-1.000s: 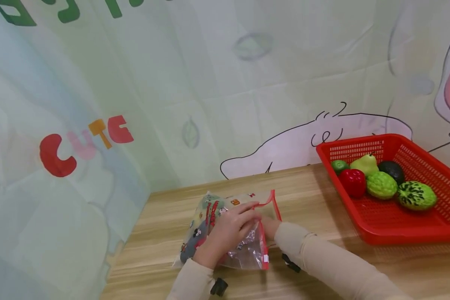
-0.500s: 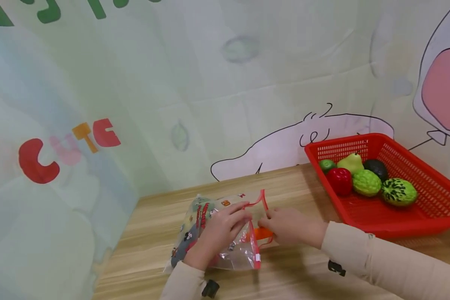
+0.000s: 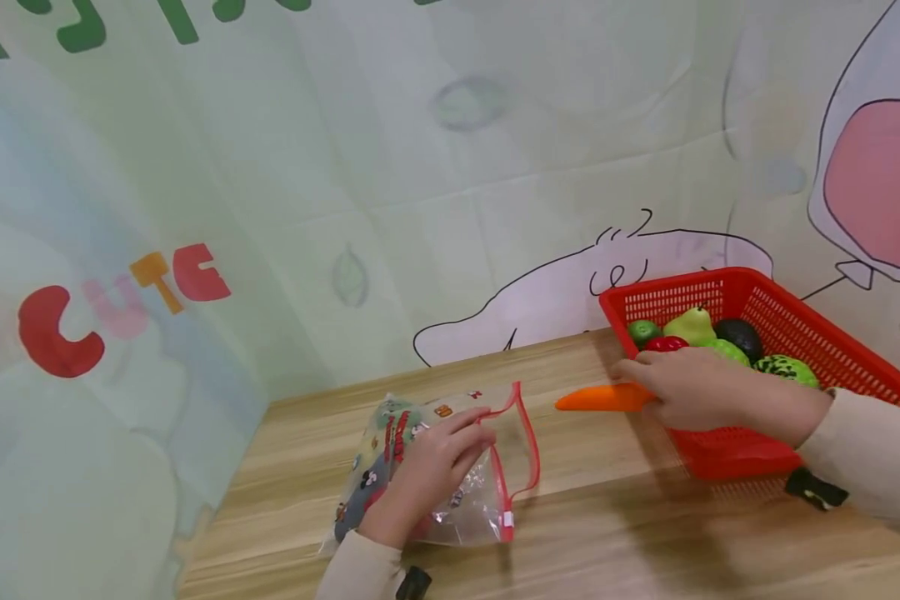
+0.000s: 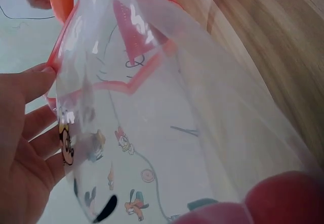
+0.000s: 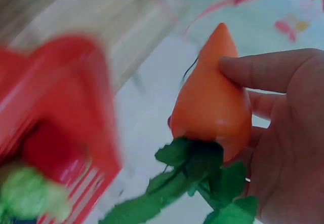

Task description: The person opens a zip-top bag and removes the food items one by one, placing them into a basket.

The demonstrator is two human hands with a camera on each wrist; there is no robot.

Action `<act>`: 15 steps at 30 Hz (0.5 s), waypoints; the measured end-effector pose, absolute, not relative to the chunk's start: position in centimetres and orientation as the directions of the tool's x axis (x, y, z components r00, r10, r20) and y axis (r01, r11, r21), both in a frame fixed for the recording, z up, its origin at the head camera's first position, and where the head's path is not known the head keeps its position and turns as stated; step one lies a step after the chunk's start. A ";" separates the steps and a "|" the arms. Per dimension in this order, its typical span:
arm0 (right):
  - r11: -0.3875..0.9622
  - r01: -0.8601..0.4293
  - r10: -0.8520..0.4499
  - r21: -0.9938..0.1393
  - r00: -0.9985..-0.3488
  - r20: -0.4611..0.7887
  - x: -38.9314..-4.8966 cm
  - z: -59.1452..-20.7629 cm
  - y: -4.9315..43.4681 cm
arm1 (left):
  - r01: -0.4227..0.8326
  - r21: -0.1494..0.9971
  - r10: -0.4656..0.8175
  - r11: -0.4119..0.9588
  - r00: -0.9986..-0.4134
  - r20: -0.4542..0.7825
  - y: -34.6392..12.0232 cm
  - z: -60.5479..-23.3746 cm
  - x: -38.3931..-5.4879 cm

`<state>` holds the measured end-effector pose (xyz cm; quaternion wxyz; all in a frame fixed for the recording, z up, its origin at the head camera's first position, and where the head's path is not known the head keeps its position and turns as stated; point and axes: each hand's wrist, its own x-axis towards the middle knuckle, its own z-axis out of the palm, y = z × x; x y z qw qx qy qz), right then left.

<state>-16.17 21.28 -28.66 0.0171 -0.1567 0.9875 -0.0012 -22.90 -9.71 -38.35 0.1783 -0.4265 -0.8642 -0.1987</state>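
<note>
In the head view, my right hand [image 3: 690, 387] grips an orange carrot [image 3: 603, 398] over the near-left rim of the red basket. Its pointed end faces left, toward the bag. Green leaves [image 5: 197, 178] show at the carrot's thick end in the right wrist view. On the table lies a clear zip bag [image 3: 465, 508] with cartoon prints and a red zip edge, its mouth held apart. With thumb and fingers, my left hand [image 3: 438, 458] pinches the upper layer beside the mouth. Round red and pink shapes [image 4: 283, 198] are inside, near the lower edge of the left wrist view.
The red basket [image 3: 742, 458] stands at the right. In it are a pear [image 3: 690, 325], a small green fruit [image 3: 643, 333], a dark avocado [image 3: 740, 337], a red pepper [image 3: 666, 343] and green bumpy and speckled ones. A printed curtain [image 3: 330, 208] hangs behind the wooden table [image 3: 570, 533].
My right hand has come out of the bag with the carrot and moved right to the basket. The left hand keeps its hold on the bag. The head view has shifted a little to the right.
</note>
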 end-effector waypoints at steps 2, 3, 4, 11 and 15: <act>0.966 -0.259 -0.260 -0.021 -0.963 -0.068 -16.3 -28.2 23.0 | 0.802 0.194 0.663 0.566 -0.582 0.472 -9.8 -38.3 -22.8; 0.971 -0.237 -0.239 -0.031 -0.967 -0.085 -16.4 -28.1 24.0 | 0.799 0.195 0.662 0.569 -0.585 0.468 -9.9 -38.3 -22.8; 0.976 -0.217 -0.219 -0.035 -0.970 -0.102 -16.6 -28.1 24.9 | 0.796 0.195 0.662 0.573 -0.590 0.463 -9.9 -38.3 -22.7; 0.977 -0.182 -0.201 -0.111 -0.962 -0.186 -18.3 -29.4 30.7 | 0.779 0.173 0.650 0.603 -0.605 0.459 -10.4 -38.4 -22.5; 0.979 -0.138 -0.175 -0.153 -0.948 -0.265 -18.8 -30.9 33.2 | 0.780 0.176 0.650 0.601 -0.605 0.460 -10.6 -38.3 -22.5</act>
